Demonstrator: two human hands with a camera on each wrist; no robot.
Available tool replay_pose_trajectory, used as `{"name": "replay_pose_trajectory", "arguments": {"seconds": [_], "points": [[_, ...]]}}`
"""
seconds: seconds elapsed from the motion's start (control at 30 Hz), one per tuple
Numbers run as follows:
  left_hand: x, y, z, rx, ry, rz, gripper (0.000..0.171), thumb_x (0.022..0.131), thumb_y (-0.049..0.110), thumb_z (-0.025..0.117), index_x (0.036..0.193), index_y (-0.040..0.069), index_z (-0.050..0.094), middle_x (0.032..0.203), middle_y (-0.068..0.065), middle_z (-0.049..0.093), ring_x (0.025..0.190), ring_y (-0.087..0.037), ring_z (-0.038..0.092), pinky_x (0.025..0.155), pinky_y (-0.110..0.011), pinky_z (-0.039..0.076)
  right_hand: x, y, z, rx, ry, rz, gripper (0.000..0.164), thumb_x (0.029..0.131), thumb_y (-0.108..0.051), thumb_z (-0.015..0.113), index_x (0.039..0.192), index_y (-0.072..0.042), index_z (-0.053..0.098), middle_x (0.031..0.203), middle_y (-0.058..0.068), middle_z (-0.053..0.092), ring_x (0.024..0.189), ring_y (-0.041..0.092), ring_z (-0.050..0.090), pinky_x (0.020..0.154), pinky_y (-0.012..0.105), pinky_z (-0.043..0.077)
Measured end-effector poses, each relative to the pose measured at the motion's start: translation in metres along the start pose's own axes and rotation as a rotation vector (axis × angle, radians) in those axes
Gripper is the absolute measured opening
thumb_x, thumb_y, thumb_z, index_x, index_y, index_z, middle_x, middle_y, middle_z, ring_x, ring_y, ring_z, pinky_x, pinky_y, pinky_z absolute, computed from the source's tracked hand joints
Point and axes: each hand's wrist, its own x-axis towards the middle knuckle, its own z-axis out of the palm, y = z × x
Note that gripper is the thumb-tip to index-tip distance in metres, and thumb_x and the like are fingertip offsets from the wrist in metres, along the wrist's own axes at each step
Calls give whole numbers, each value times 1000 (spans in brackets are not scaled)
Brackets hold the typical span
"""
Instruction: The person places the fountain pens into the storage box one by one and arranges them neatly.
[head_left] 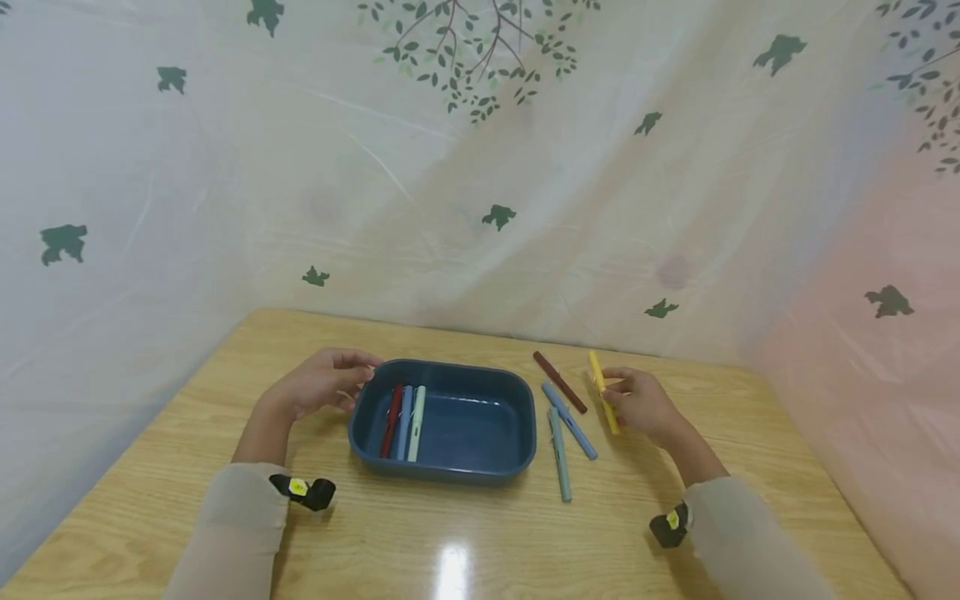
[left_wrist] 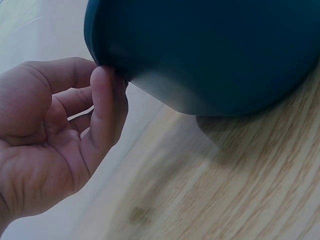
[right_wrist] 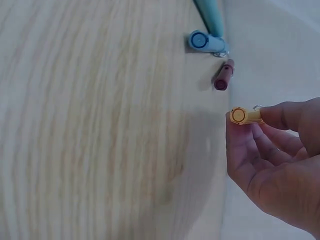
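My right hand (head_left: pixel 637 404) pinches a yellow pen (head_left: pixel 604 393) between thumb and fingers, at the right of the other loose pens. The right wrist view shows the pen's round end (right_wrist: pixel 239 116) toward the camera, with the fingers around its side. My left hand (head_left: pixel 324 383) holds the left end of a dark blue rectangular tray (head_left: pixel 442 477), its fingertips (left_wrist: pixel 103 80) right at the wall. Inside the tray, toward its left, lie a red pen (head_left: pixel 391 422), a blue pen (head_left: pixel 405 423) and a pale green pen (head_left: pixel 417 423), side by side.
Right of the tray, a dark red pen (head_left: pixel 559 382), a light blue pen (head_left: pixel 569 421) and a green pen (head_left: pixel 560 454) lie at angles on the wooden table (head_left: pixel 390 542). A leaf-printed curtain (head_left: pixel 420 208) hangs behind the table and along its sides.
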Motion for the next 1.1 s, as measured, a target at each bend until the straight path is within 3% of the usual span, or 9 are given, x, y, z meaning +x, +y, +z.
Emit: {"name": "replay_pose_trajectory", "arguments": {"seconds": [0.4,0.7,1.1], "points": [[1,1,0,6,-4,4,41,106,16,55,143,-1,53,119,-17,63,91,-26,63,74,-36,59,0,-13,0,92,9,27,45,107,-6,50,151,2,44,126,27,58,105,30,63,80,40,60],[3,-2,-2,-6,-4,1,39,106,16,56,142,-1,55,117,-16,63,89,-24,64,73,-35,59,1,-27,7,151,-33,-48,50,107,-8,52,153,4,39,128,32,56,112,42,63,80,45,61],[2,-2,-2,-2,-7,7,40,106,16,56,142,-2,54,117,-16,63,88,-24,64,73,-35,59,5,-53,20,159,-49,-76,47,105,-4,52,151,0,45,128,30,57,113,44,61,81,47,60]]}}
